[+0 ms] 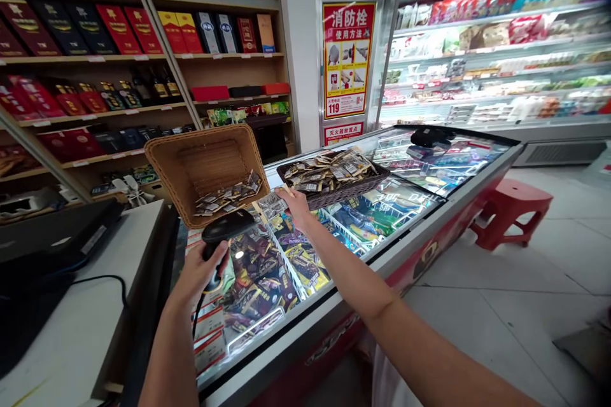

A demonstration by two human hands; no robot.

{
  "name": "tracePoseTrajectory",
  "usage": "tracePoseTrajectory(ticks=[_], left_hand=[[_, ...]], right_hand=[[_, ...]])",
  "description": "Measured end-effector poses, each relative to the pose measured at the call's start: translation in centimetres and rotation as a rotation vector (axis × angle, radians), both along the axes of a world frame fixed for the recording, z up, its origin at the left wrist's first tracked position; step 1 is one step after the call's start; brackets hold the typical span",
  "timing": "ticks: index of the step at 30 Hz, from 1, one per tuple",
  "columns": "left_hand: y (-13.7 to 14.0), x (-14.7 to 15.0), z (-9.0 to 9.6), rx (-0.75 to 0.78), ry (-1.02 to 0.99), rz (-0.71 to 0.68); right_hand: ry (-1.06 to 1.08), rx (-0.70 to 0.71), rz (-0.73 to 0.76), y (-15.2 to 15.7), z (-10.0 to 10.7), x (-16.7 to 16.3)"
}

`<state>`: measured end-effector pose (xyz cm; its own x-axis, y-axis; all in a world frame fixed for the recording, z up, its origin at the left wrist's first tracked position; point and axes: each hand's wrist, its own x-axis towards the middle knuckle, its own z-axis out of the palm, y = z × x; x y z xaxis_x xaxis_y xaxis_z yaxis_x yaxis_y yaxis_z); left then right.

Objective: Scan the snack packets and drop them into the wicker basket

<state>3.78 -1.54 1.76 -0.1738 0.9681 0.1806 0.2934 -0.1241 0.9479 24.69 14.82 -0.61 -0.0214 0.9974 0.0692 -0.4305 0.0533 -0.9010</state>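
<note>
My left hand (203, 267) is wrapped round the handle of a black barcode scanner (229, 226), its head pointing right over the freezer glass. A cable hangs from the scanner's lower end. In my right hand (296, 206) a small flat snack packet (271, 205) is pinched, close in front of the scanner's head. Just beyond that hand, a dark woven basket (329, 196) heaped with similar packets (341, 165) rests on the freezer. A tan wicker basket (210, 152), tilted on its side, holds several more packets (233, 194) behind the scanner.
Under both hands lies a glass-topped chest freezer (344, 229) full of wrapped ice creams. A white counter (71, 318) with a black device stands left. Shelves of boxed bottles (128, 28) are behind. A red stool (515, 206) and a refrigerated display (496, 63) stand right.
</note>
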Motion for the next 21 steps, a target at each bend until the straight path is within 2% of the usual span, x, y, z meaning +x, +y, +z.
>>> tracePoseTrajectory(ticks=[3, 6, 13, 21], left_hand=[[0.3, 0.0, -0.4, -0.041, 0.084, -0.105], [0.4, 0.1, -0.5, -0.061, 0.129, -0.138], [0.3, 0.1, -0.1, -0.028, 0.148, -0.118], [0.7, 0.2, -0.8, -0.003, 0.107, -0.026]], right_hand=[[0.004, -0.032, 0.018, 0.7, -0.3, 0.7], [-0.023, -0.053, 0.010, 1.1, -0.3, 1.2], [-0.072, -0.057, 0.011, 0.8, 0.0, 1.4], [-0.047, -0.112, 0.014, 0.3, 0.9, 0.6]])
